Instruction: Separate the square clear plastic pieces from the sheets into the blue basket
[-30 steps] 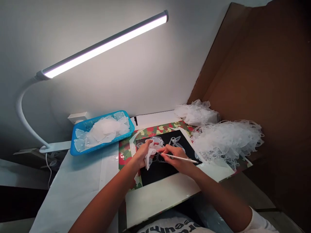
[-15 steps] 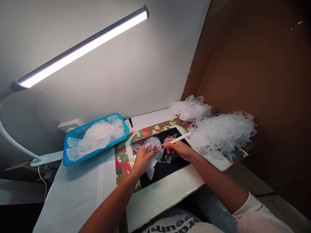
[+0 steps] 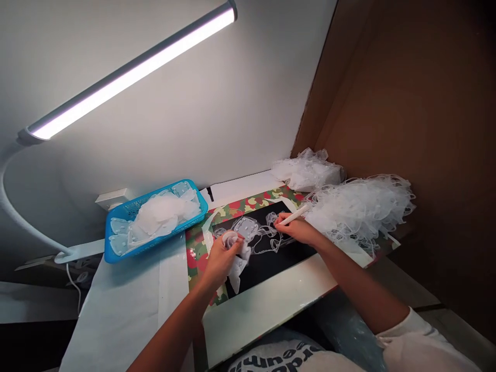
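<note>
My left hand (image 3: 228, 253) is closed around a curled bunch of sheer white fabric (image 3: 237, 276), and one piece hangs below the fingers. In my right hand (image 3: 294, 228) is a slim white pen-shaped tool (image 3: 296, 214), its upper end pointing up and right. Its tip is hidden by my fingers, so I cannot tell what it touches. Between the hands, a translucent piece with small dots (image 3: 246, 227) and loose loops of thin white cord or edging (image 3: 273, 243) lie on a black mat (image 3: 267, 269).
A blue basket (image 3: 155, 245) of sheer white pieces stands on the left. Fluffy white heaps (image 3: 360, 209) lie at the right, beside a brown cardboard panel (image 3: 406, 103). A lit tube lamp (image 3: 135, 72) hangs above. Camouflage-patterned sheeting (image 3: 196, 263) borders the mat.
My hands have moved apart: the right one rightward with the pen-shaped tool, the left one slightly left with the fabric. The camera view has shifted a little.
</note>
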A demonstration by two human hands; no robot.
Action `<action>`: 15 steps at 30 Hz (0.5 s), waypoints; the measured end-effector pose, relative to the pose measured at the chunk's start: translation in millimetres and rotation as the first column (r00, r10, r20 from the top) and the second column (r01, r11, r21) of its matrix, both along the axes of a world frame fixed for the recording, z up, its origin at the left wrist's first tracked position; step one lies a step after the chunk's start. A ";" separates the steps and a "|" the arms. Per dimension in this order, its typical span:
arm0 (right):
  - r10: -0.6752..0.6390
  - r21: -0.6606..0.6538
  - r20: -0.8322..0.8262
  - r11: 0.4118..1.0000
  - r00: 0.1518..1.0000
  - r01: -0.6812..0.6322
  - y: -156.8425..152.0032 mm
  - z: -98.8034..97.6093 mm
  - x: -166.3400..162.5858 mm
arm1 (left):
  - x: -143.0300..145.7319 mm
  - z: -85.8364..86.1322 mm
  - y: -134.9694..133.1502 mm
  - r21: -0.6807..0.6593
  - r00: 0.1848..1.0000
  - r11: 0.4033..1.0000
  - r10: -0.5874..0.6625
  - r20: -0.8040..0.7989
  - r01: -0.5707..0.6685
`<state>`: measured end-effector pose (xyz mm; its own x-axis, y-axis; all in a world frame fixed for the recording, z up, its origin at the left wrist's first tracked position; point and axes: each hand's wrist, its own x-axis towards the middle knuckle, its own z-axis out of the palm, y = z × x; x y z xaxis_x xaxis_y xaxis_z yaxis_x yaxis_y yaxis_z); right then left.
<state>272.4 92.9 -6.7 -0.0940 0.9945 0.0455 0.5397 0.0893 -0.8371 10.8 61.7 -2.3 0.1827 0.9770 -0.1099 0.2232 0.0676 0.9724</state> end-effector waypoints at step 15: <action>0.227 0.255 0.008 0.941 0.974 -0.222 -4.9 -16.5 -89.5 | -4.0 -9.8 -7.2 0.247 0.262 0.776 0.110 -0.959 0.580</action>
<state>182.8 88.1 -23.2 -0.3099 0.9033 0.2967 0.4632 0.4159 -0.7826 6.8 54.5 -12.0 0.5295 0.8468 0.0512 0.8479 -0.5265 -0.0615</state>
